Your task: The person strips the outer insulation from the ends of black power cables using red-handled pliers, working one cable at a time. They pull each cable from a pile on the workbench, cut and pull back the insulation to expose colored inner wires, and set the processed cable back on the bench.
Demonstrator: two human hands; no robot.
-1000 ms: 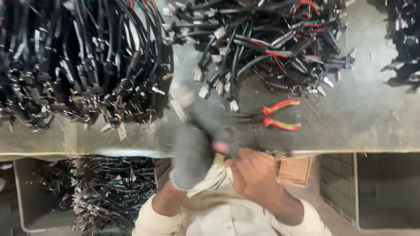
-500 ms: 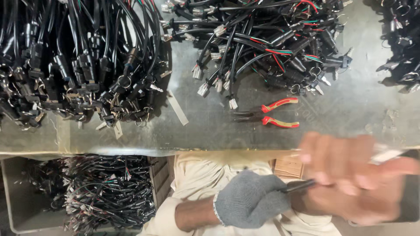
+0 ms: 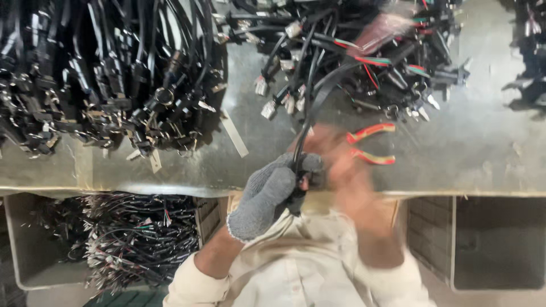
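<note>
At the counter (image 3: 472, 165) edge, gloved left hand (image 3: 267, 196) clamps a cable (image 3: 310, 113) that could snag the pile (image 3: 364, 51); blurred right hand's (image 3: 341, 170) grip unclear.

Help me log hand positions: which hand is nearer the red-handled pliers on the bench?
Right. The blurred bare right hand lies against the red-handled pliers, overlapping their handles. The gloved left hand sits farther off to their left, its grip on a black cable.

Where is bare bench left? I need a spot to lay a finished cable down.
Bare metal lies right of the red-handled pliers, below the mixed wire pile, out to the bench front edge. A narrower strip runs between the black cable heap and that pile. Crowded: the back of the bench and around the gloved left hand.
</note>
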